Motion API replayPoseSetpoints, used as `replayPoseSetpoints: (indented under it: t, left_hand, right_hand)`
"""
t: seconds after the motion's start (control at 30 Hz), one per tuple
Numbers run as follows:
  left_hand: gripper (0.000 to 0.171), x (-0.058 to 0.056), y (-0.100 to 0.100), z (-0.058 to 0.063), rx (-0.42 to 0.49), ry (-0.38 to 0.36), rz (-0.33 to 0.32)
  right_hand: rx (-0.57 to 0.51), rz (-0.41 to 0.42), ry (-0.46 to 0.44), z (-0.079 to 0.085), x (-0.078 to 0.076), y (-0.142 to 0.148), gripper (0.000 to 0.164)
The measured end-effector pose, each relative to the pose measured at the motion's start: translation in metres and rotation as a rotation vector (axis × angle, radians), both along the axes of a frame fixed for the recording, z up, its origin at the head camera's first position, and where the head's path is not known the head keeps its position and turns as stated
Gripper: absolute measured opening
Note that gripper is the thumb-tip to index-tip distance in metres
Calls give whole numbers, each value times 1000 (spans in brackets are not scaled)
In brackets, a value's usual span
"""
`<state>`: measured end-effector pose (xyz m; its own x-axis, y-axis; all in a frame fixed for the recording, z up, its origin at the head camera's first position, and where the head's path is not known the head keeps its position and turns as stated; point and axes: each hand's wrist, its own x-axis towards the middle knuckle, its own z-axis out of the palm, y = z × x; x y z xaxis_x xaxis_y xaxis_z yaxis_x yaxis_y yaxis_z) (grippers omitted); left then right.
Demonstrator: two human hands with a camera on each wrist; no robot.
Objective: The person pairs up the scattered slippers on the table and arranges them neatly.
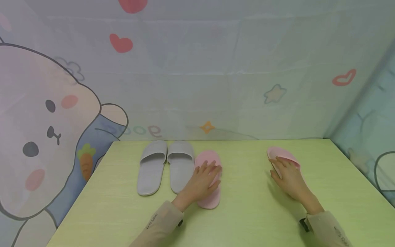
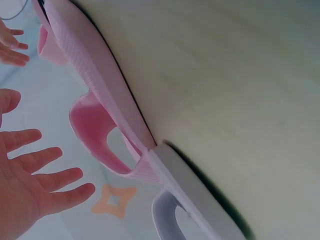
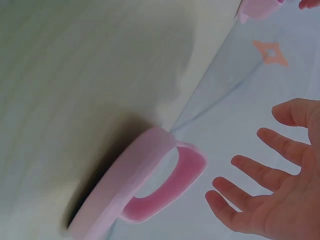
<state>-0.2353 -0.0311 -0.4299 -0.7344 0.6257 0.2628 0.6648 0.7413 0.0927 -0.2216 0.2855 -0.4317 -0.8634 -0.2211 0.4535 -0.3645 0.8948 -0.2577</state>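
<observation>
Two pink slippers lie flat on the table, apart from each other. Over the left pink slipper (image 1: 210, 202) hovers my left hand (image 1: 202, 180), its fingers spread; the left wrist view shows a gap between this hand (image 2: 35, 185) and the slipper (image 2: 95, 65). My right hand (image 1: 290, 178) is above the other pink slipper (image 1: 277, 151) and hides much of it. In the right wrist view that hand (image 3: 280, 185) has loosely spread fingers, apart from the slipper strap (image 3: 170, 190). A pair of grey slippers (image 1: 152, 176) lies left of the left pink one, toes toward the wall.
The pale green table (image 1: 247, 206) ends at a back edge against a printed cloth backdrop (image 1: 197, 68) with hearts and a bear-like cartoon figure. The second grey slipper (image 1: 180, 171) sits close beside the left pink slipper.
</observation>
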Motion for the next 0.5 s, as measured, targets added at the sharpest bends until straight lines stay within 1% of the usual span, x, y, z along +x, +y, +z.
replayPoseSetpoints:
  t: [0.17, 0.3, 0.4, 0.5]
  left_hand:
    - [45, -4, 1, 0, -8, 5, 11]
    - [45, -6, 2, 1, -28, 0, 16]
    - [44, -6, 3, 3, -40, 6, 15]
    - [43, -7, 4, 4, -48, 30, 11]
  right_hand:
    - [27, -18, -10, 2, -3, 6, 38]
    - [41, -25, -16, 1, -5, 11, 39]
    - [46, -40, -52, 1, -7, 14, 40]
    - [48, -55, -95, 3, -8, 16, 40]
